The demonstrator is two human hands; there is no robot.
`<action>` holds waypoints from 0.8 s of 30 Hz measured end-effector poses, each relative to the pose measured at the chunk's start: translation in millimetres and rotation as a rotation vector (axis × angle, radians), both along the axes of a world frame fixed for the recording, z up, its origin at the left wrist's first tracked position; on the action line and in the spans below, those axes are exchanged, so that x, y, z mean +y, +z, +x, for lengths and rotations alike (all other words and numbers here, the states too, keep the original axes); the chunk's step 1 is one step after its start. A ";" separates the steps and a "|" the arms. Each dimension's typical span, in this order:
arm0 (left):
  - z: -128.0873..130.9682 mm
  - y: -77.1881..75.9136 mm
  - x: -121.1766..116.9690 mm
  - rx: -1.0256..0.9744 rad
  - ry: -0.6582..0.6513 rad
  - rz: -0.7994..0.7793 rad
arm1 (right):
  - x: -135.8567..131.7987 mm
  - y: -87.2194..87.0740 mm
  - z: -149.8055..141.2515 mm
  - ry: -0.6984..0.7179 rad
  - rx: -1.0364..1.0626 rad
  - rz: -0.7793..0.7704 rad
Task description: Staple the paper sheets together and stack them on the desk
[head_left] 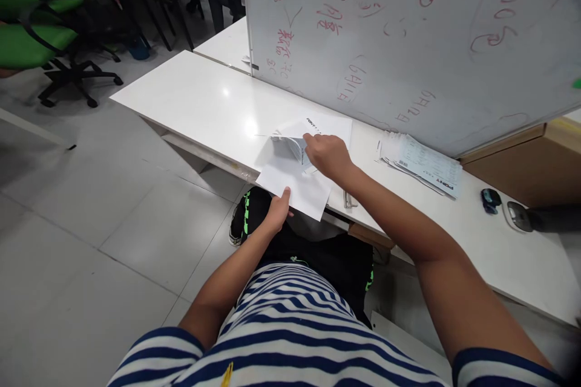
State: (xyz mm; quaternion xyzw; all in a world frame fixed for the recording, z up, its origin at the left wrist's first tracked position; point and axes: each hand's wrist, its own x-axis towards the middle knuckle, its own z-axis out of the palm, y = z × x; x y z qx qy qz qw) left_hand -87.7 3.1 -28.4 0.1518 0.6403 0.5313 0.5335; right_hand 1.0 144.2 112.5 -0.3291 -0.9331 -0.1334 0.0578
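Note:
My left hand [278,211] grips the near edge of a white sheet of paper [299,190], thumb on top, with part of the sheet reaching past the table's front edge. Above it, my right hand [330,156] is closed on the edge of a curled paper [290,146] that has some small print. Its fingertips are partly hidden behind the hand. Farther back, another white sheet [338,127] with dark lettering lies flat on the table. Whether these papers are joined, I cannot tell.
A stack of printed papers [422,163] lies on the white table [200,97] to the right. Beyond it are a small dark object [490,199] and a cardboard box [503,163]. A whiteboard [408,30] with red writing stands behind. A green chair [36,42] is at the left.

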 end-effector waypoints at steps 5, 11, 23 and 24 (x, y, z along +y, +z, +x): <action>0.6 5.3 -1.1 -0.007 0.003 -0.015 | 27.2 12.2 11.5 -0.056 -0.033 0.032; -1.5 7.5 -2.6 -0.021 0.026 -0.013 | 46.1 12.5 25.2 -0.111 0.013 0.074; -7.7 10.0 -14.6 -0.035 -0.137 0.089 | -35.9 -3.5 43.0 0.005 0.227 0.075; -8.4 8.3 -17.7 -0.068 -0.147 0.113 | -51.8 -11.5 45.6 0.045 0.202 0.062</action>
